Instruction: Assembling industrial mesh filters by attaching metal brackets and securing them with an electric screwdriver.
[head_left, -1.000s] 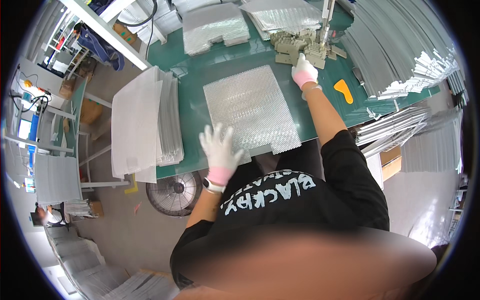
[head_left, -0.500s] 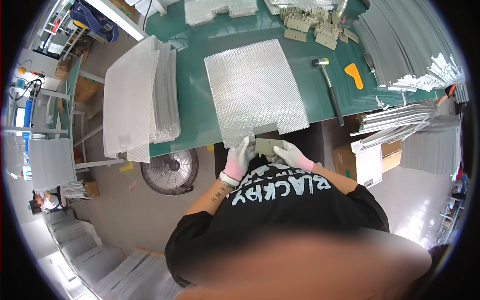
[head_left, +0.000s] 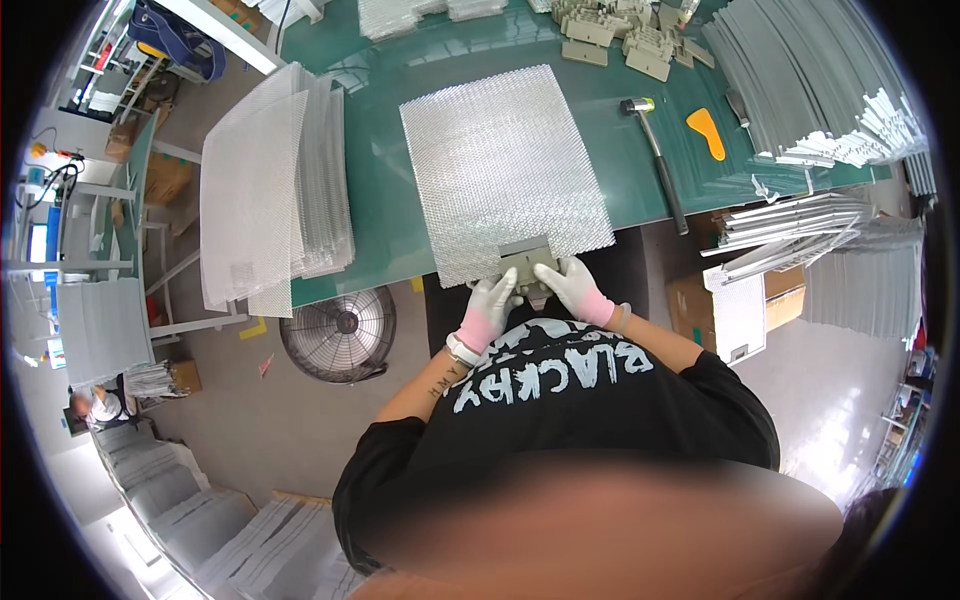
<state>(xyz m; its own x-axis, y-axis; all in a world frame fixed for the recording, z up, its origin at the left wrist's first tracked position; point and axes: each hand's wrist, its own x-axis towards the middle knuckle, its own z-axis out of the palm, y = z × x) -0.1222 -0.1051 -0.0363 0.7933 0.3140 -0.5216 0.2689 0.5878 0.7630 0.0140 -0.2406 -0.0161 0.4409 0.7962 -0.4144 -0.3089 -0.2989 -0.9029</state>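
Nearer the sheet (head_left: 505, 165) now: olive plate (head_left: 528, 263)

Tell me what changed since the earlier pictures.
The right hand came from the parts pile toward the body; it and the left hand now hold a grey-green part at the mesh sheet's near edge. The orange scraper stayed put.

The sheet (head_left: 500, 160) looks glossy and ridged, the block (head_left: 528, 265) matt plastic.
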